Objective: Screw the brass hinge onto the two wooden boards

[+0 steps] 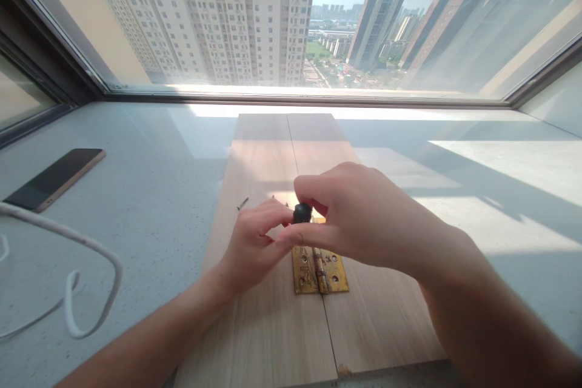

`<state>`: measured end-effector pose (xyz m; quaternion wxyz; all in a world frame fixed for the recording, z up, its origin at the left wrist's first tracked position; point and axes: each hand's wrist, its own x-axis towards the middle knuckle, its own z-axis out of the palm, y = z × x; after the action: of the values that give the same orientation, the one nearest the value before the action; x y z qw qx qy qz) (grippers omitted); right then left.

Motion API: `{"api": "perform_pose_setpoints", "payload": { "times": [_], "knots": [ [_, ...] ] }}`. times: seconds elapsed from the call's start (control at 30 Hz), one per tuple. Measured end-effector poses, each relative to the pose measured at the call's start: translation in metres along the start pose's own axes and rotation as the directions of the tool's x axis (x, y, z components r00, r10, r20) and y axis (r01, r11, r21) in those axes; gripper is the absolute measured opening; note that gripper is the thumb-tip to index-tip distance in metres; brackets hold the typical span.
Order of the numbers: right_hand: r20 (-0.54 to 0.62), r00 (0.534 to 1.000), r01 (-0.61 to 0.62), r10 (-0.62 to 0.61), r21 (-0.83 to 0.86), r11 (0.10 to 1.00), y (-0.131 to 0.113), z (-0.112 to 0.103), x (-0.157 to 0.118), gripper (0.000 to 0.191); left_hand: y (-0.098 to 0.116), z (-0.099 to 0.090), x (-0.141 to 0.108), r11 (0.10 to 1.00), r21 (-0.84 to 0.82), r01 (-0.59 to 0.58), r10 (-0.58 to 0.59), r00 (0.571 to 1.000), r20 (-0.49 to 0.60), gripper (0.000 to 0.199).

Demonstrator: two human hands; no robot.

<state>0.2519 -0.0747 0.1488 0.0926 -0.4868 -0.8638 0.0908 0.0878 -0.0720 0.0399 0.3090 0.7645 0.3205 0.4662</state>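
My right hand [350,212] grips a screwdriver by its black handle [302,213], which I see from its rounded top end, between thumb and curled fingers. Below the handle, my left hand [259,233] is closed, index finger and thumb reaching in against it; what they pinch is hidden. Under my hands lies a worn brass hinge [305,273], spread flat across the seam of two boards. Screw holes show on both leaves, while its far part is mostly covered by my fingers. A loose screw [242,203] rests on the left board [259,163], left of my hands.
The right board [391,309] lies against the left one on a pale windowsill [154,182]. At the left are a phone [57,179] and a curled white cable [116,279]. A large window with a dark frame [295,99] stands behind; small screw-like pieces lie beyond my left hand.
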Motion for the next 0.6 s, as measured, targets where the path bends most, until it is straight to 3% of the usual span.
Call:
{"api": "perform_pose_setpoints", "payload": {
  "times": [0.1, 0.17, 0.23, 0.37, 0.43, 0.53, 0.6],
  "knots": [
    [0.035, 0.993, 0.106, -0.113, 0.146, 0.984, 0.004, -0.002, -0.003, 0.016, 0.000, -0.001, 0.000, 1.000, 0.011, -0.008, 0.007, 0.999, 0.037, 0.019],
    [0.065, 0.988, 0.128, -0.143, 0.199, 0.972, 0.006, -0.003, -0.004, 0.012, 0.002, -0.001, 0.000, 1.000, 0.011, -0.006, 0.005, 0.999, 0.049, 0.016],
    [0.059, 0.994, 0.083, -0.094, 0.164, 0.983, 0.007, -0.003, -0.003, 0.019, 0.005, 0.000, 0.000, 1.000, -0.002, 0.016, -0.016, 0.999, 0.036, 0.009],
    [0.014, 1.000, 0.010, -0.011, 0.071, 0.997, 0.001, 0.000, 0.002, 0.032, 0.008, 0.001, 0.001, 0.997, -0.070, 0.032, -0.039, 0.994, -0.103, 0.039],
    [0.024, 1.000, 0.004, -0.005, 0.067, 0.998, -0.002, 0.001, 0.004, 0.030, 0.008, 0.001, 0.002, 0.997, -0.082, 0.011, -0.023, 0.989, -0.149, 0.044],
    [0.032, 0.998, -0.052, 0.050, 0.054, 0.997, 0.000, -0.001, 0.004, 0.035, 0.008, -0.001, 0.006, 0.999, -0.030, -0.029, 0.024, 0.988, -0.153, 0.045],
    [-0.033, 0.992, -0.121, 0.123, 0.053, 0.991, 0.005, -0.007, -0.001, 0.045, 0.011, -0.003, 0.008, 0.998, 0.045, -0.050, 0.056, 0.988, -0.142, 0.041]
  ]
}}
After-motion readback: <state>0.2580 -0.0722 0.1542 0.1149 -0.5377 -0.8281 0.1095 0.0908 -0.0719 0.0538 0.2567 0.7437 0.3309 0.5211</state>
